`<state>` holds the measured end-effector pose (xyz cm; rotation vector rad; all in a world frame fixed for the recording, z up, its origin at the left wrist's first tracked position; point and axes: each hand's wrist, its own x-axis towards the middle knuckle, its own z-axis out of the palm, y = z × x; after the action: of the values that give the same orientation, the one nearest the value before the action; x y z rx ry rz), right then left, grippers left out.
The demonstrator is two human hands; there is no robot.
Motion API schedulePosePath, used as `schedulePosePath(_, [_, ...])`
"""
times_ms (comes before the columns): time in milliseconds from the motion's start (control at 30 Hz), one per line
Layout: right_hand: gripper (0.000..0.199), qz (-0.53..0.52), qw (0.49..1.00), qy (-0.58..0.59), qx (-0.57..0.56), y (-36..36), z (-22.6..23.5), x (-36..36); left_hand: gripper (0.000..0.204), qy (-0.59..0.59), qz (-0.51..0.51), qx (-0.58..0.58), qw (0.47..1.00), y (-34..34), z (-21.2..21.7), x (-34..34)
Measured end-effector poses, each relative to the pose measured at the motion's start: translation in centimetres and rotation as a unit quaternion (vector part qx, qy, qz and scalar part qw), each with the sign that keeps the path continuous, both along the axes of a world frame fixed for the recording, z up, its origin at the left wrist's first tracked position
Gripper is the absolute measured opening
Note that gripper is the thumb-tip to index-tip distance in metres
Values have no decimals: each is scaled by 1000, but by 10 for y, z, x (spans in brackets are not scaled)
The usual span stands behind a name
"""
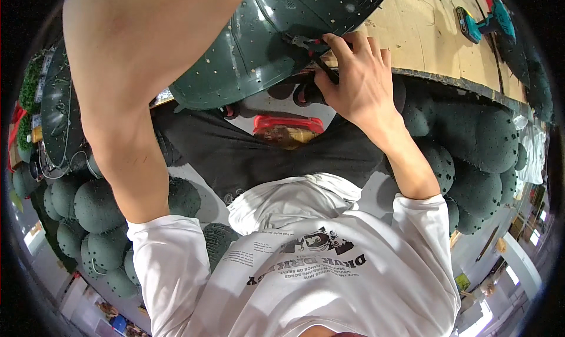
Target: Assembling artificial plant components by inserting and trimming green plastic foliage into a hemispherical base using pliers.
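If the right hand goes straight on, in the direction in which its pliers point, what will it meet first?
Most likely the dark green curved panel, which lies right at the tip of the pliers in the right hand. Depth is unclear; they may already touch.

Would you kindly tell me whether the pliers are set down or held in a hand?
Held: the pliers are in the right hand, handles between its thumb and fingers, metal head over the dark green shell.
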<state>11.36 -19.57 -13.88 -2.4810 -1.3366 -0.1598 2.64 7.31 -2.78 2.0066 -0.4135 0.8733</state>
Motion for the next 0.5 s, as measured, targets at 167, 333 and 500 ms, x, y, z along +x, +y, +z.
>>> schedulePosePath(167, [54, -13, 1000, -21, 8, -2, -5, -1, 58, 2, 6, -5, 1000, -1, -4, 1])
schedulePosePath(333, [51, -12, 1000, -5, 1, 3, -5, -1, 58, 8, 14, -6, 1000, -12, -4, 1])
schedulePosePath(500, [45, 1, 1000, 4, -8, 2, -5, 3, 58, 12, 18, -7, 1000, -6, -7, 2])
